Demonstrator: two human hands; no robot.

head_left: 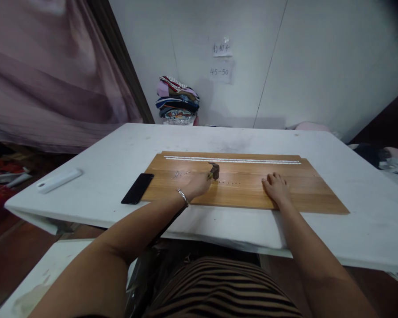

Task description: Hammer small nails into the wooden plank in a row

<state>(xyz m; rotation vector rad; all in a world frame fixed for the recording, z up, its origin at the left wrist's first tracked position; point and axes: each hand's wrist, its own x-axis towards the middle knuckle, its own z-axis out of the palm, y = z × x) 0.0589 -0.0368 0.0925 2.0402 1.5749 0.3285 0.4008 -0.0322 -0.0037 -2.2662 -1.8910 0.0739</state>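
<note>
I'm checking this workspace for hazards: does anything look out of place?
The black phone looks slightly out of place: it lies at the left end of the wooden board, not far from the hammer in the left hand.

Right end of board: the wooden board (318,194) offers passage to the right of the right hand (277,187).
Between the hands: a gap, partly taken by a row of small nails (230,183) near the claw hammer (215,171).
Behind the nail row: a lane of wood reaching to the white measuring strips (232,160), which look flat.
Left of hammer: loose nails (179,175) clutter the way.
Left tabletop: passage between the black phone (138,188) and the white elongated object (59,180).
Front edge: both forearms cross it, with room between them.
</note>
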